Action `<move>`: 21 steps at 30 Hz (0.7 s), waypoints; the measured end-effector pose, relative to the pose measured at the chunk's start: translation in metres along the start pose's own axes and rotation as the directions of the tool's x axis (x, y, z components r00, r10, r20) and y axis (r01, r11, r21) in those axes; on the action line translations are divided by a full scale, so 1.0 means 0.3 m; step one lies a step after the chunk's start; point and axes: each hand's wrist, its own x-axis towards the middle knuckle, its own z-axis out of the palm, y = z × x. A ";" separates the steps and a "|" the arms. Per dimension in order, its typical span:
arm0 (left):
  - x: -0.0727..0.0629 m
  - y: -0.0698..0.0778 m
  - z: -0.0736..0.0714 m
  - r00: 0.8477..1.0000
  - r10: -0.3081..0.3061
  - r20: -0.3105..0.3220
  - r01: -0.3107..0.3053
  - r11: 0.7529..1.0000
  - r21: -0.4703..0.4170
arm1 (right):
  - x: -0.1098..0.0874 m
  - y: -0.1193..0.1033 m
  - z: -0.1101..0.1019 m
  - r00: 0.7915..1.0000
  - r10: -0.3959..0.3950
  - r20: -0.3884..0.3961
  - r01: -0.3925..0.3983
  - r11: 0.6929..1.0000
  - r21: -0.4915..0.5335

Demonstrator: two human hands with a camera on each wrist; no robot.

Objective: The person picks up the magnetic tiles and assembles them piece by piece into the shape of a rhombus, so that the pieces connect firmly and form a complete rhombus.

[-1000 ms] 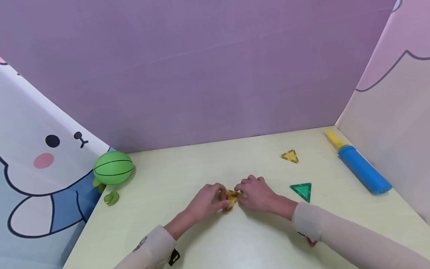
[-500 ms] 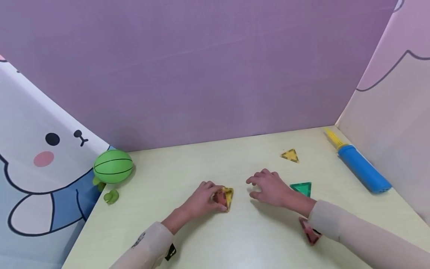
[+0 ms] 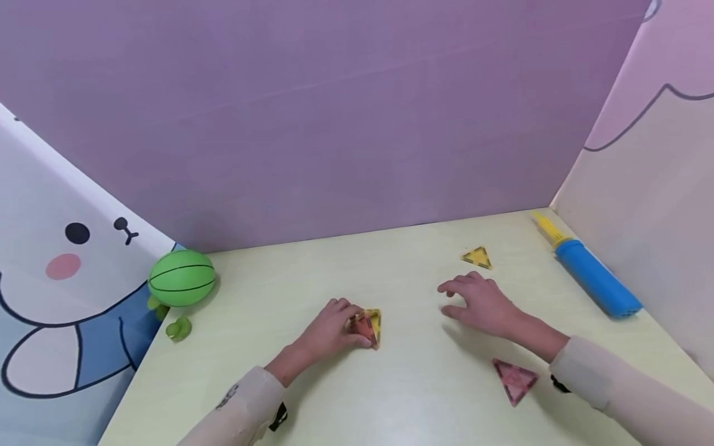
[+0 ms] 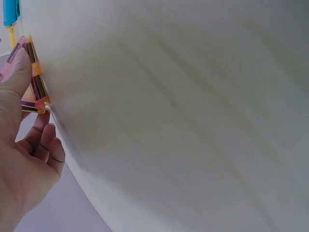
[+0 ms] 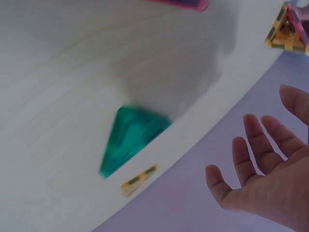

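In the head view my left hand (image 3: 329,331) pinches a red triangular magnetic tile (image 3: 364,328) and a yellow triangular tile (image 3: 376,323), which meet edge to edge and stand tilted. The left wrist view shows the thumb lying over the pink-red tile (image 4: 12,72). My right hand (image 3: 482,303) hovers above the table with loosely spread fingers, holding nothing. A green triangular tile (image 5: 133,135) lies on the table in the right wrist view; the right hand and forearm hide it from the head view. A loose red triangular tile (image 3: 515,379) lies nearer me.
Another yellow triangle tile (image 3: 478,257) lies farther back. At the right edge rests a blue pump (image 3: 597,275) with a yellow nozzle. A green ball (image 3: 181,279) and a small green toy (image 3: 179,329) are at the left. A purple wall (image 3: 357,124) closes off the back.
My right hand has let go of the joined tiles and moved right, over the green tile. My left hand keeps hold of the red and yellow tiles. The near red tile has come into full view.
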 end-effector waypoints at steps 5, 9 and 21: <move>-0.009 -0.030 -0.010 0.999 -0.033 -0.016 0.032 0.999 -0.011 | -0.053 0.059 -0.044 0.999 0.043 -0.013 -0.043 0.999 0.009; -0.018 -0.055 -0.016 0.998 -0.046 -0.033 0.046 0.999 -0.021 | -0.095 0.106 -0.068 0.997 0.081 -0.019 -0.081 0.997 0.006; -0.063 0.016 -0.171 0.984 -0.093 -0.149 0.086 0.995 -0.052 | -0.156 0.203 -0.111 0.976 0.210 0.052 -0.212 0.977 0.037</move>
